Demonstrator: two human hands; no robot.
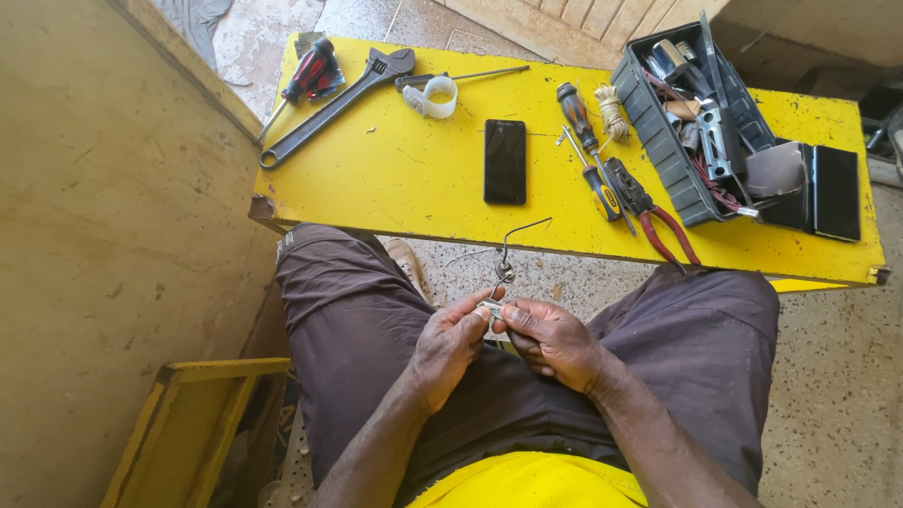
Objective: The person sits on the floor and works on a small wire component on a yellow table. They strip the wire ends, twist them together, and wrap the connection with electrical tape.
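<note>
Left hand [450, 341] & right hand [553, 341] meet over the lap, fingertips pinched on a small metal part w/ bent wire [508, 252] sticking up, steadied close below the yellow bench [404, 179].

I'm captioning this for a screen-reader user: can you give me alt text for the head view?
Seen from above, a seated person's left hand and right hand pinch a small metal piece with a bent wire between the knees. Ahead, a yellow table holds a phone, wrench, screwdrivers, pliers and a toolbox.
</note>
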